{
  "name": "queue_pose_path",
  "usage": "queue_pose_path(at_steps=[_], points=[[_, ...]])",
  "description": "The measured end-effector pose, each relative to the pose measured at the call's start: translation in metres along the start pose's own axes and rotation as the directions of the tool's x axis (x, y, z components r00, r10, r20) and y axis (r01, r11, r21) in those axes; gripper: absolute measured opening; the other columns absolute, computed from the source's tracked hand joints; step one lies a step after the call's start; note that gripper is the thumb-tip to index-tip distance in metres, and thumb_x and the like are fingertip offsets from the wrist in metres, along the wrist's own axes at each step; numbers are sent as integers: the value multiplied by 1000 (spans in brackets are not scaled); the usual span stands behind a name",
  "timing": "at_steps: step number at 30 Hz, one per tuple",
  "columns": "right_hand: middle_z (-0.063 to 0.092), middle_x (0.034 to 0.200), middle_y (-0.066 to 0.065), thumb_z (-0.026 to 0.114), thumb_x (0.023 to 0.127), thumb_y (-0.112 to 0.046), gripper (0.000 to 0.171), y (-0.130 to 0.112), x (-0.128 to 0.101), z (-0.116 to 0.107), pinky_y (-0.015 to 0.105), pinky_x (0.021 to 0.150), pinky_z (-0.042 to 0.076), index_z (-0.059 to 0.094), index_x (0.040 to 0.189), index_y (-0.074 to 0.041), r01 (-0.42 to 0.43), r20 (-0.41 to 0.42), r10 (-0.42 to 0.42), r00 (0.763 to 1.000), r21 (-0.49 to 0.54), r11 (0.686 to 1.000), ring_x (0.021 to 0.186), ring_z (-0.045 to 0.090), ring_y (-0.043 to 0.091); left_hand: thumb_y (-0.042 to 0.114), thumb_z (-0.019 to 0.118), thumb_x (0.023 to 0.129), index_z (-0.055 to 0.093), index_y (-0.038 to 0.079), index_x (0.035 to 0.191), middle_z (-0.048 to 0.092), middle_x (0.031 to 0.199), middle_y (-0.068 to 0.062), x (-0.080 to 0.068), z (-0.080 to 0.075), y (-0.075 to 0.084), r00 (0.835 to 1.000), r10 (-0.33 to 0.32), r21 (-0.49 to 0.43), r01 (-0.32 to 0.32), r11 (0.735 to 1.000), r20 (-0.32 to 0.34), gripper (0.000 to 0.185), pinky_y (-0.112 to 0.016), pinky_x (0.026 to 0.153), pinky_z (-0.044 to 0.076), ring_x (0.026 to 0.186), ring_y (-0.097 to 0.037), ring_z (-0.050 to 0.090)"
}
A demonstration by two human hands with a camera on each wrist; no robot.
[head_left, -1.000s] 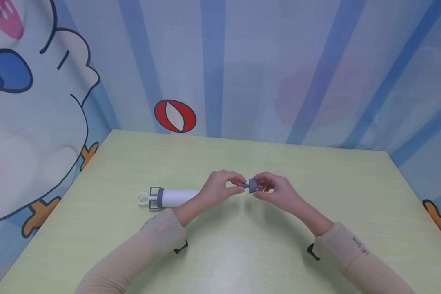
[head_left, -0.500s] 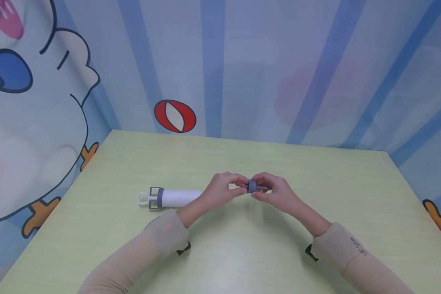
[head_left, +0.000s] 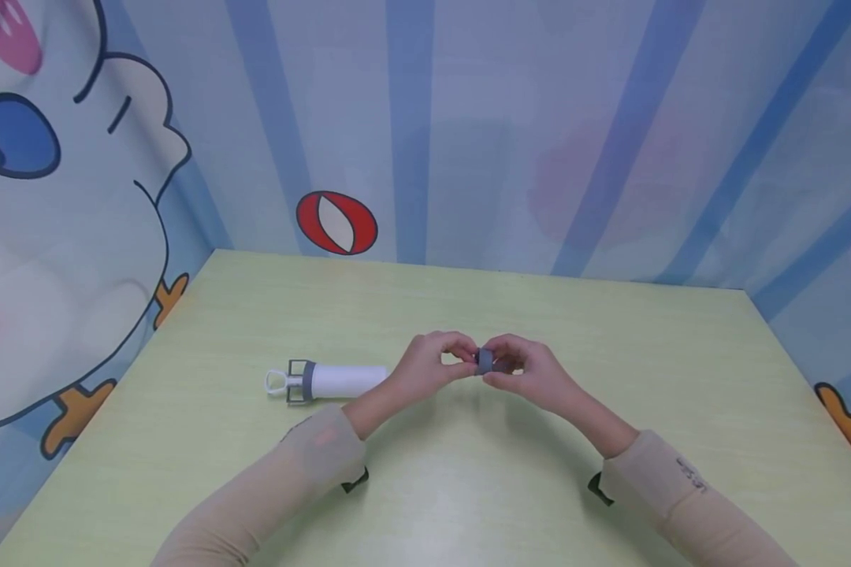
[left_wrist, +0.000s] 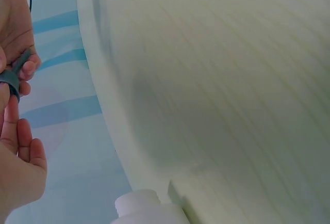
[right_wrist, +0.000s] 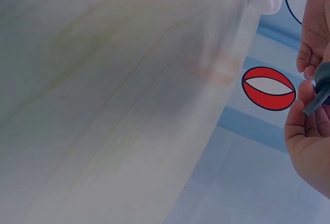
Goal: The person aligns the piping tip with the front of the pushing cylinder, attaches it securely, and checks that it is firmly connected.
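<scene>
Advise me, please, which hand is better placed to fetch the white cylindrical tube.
Probably the left hand: the white cylindrical tube lies nearer it than the right hand. Both hold the small grey round part, which the right could hold alone.

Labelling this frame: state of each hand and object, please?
Left hand: pinches grey part
Right hand: holds grey part
Grey part: raised above table
White tube: lying on its side
Grey collar: on tube end
White ring handle: sticking out past collar
</scene>
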State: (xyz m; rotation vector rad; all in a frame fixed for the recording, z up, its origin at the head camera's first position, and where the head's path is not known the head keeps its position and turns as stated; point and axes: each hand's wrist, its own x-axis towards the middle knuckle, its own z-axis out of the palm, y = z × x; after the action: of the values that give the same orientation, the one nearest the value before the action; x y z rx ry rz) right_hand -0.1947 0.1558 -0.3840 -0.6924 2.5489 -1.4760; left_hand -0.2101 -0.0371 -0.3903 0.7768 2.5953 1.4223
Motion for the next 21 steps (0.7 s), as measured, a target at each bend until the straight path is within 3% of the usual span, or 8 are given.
queue_pose_path(at_steps=[7,14,21], points=[[63,95,11,65,79,-8,29,-5,-1,3,23,71,48,58,106,-4,13,22,-14,1000,10,1000,81,61,13,21,70,76,63,13,85,63,75,1,1,0,0,999,-25,51,26,998,-24,14,-30,75,40,86,-24,56],[64,94,9,65,78,-7,27,-5,-1,5,22,66,46,59,104,-5,-4,13,4,1000,-18,1000,79,59,15,22,71,75,61,15,81,61,73,3,3,1,-2,1000,-14,115,16,993,-22,14,-26,70,37,81,-20,55],[63,91,8,65,78,-8,26,-5,-4,5,21,62,44,59,103,-7,-3,8,3,1000,-80,997,73,53,16,24,71,75,62,11,83,62,72,1,1,3,-2,1000,5,153,-2,988,-16,18,-25,68,36,82,-25,56]])
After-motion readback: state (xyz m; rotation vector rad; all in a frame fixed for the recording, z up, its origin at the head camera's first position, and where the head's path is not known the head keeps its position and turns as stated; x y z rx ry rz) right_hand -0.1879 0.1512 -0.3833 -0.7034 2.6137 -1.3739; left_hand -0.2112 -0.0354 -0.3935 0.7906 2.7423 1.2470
